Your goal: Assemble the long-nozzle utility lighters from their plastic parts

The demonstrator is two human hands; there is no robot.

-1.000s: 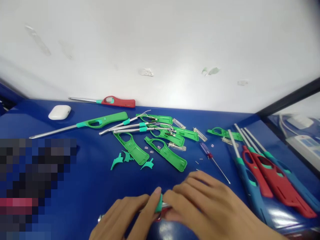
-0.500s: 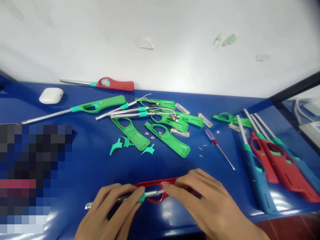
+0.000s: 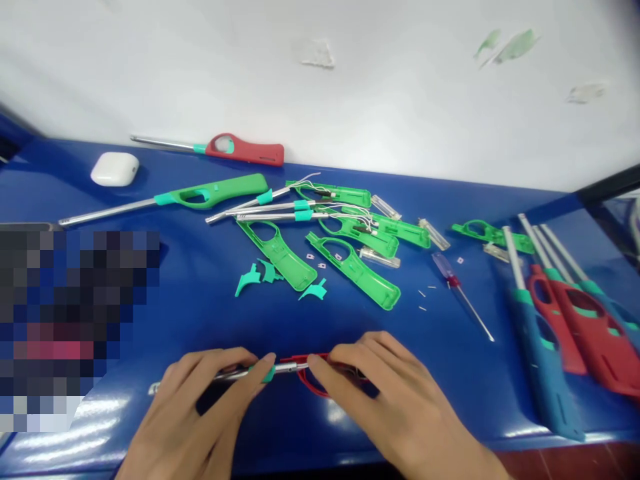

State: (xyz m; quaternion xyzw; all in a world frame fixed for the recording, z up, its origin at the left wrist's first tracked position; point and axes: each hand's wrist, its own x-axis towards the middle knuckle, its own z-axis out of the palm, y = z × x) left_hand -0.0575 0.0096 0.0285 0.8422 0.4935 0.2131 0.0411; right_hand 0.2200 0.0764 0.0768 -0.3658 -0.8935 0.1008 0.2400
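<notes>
My left hand (image 3: 200,393) is closed around the metal tube (image 3: 286,368) of a lighter, its thumb at the teal collar (image 3: 269,375). The tube lies almost level, its tip poking out left of the hand. My right hand (image 3: 400,400) is closed over a red lighter handle shell (image 3: 294,359), its thumb by the tube's inner end and a thin pale wire there. Much of the shell is hidden under the fingers. Beyond the hands lie green handle shells (image 3: 367,277), teal triggers (image 3: 249,279) and several wired tubes (image 3: 270,217).
A screwdriver (image 3: 463,293) lies near small pins. Clear fuel tanks (image 3: 434,233) are scattered behind it. Whole lighters (image 3: 543,360) line the right; a red one (image 3: 250,150) and a green one (image 3: 220,191) lie at the back left. A white case (image 3: 115,169) sits beside them.
Both hands have shifted left over the table. The tube in my left hand has moved left relative to the red shell. The camera view has also shifted, so the table things appear further right and higher.
</notes>
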